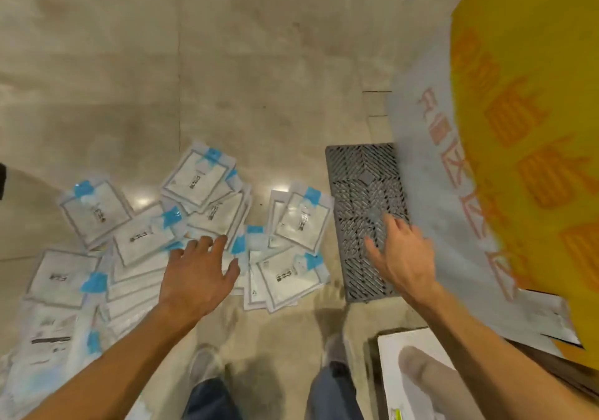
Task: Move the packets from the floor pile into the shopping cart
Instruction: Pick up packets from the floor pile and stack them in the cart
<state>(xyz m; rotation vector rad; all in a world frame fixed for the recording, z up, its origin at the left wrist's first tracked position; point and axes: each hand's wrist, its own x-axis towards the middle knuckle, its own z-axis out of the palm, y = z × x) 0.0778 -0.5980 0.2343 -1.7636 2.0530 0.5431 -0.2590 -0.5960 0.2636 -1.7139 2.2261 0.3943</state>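
The packets (pixel 181 235) lie scattered in a loose, overlapping pile on the floor (pixel 227 63), white pouches with blue tabs spreading from about nine o'clock to the middle of the view. The person bends over them, and the left hand (pixel 197 274) hovers over the middle of the pile, fingers spread and relaxed, holding nothing. The right hand (pixel 402 254) hangs at about three o'clock, fingers wide too, above a grey grate (pixel 366 189) just beside the pile. This looks like the reach for a pickup: no packet is gripped yet, and the next move calls for the fingers to close on one or several pouches and lift them clear of their slippery neighbours. The shopping cart is nowhere that I can make out. A yellow and white banner (pixel 518 128) fills the edge from one to four o'clock, its lettering blurred, and a white box (pixel 405 371) at five o'clock is cut off. The packet print is too smeared to read, and the pile runs out of view at seven o'clock.
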